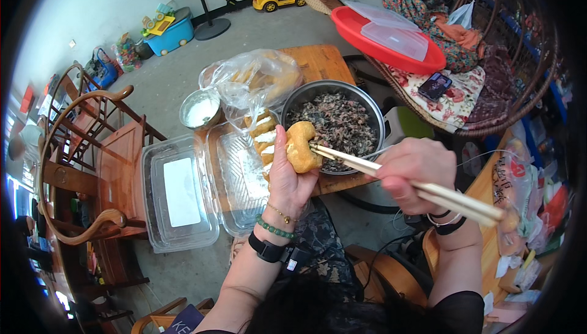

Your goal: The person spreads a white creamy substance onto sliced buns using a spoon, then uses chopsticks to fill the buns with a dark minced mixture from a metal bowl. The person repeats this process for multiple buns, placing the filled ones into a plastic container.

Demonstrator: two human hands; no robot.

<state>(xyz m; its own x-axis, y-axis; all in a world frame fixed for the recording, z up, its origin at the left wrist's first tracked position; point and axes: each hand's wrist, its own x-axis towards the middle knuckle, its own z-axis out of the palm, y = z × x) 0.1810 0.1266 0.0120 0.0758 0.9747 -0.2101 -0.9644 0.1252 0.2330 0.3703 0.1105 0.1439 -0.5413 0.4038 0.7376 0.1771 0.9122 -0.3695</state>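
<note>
A golden fried tofu puff (pixel 302 143) with an opening in its side rests in my left hand (pixel 293 180), gripped by thumb and fingers. My right hand (pixel 412 173) holds a pair of wooden chopsticks (pixel 362 164), whose tips reach into that opening. Just behind is a metal bowl (pixel 379 118) of dark, chopped minced filling (pixel 337 114). To the left lies an open clear plastic clamshell box (pixel 238 182), where several stuffed puffs with white along their tops (pixel 263 136) form a row. More puffs show through a clear plastic bag (pixel 257 75) at the back.
A bowl of white powder or paste (pixel 200 108) stands at the wooden table's (pixel 316 56) left corner. Left is a wooden armchair (pixel 119 155). On the rattan seat (pixel 493 125) at right are a red basin (pixel 348 26) with plastic lids and a phone (pixel 434 87).
</note>
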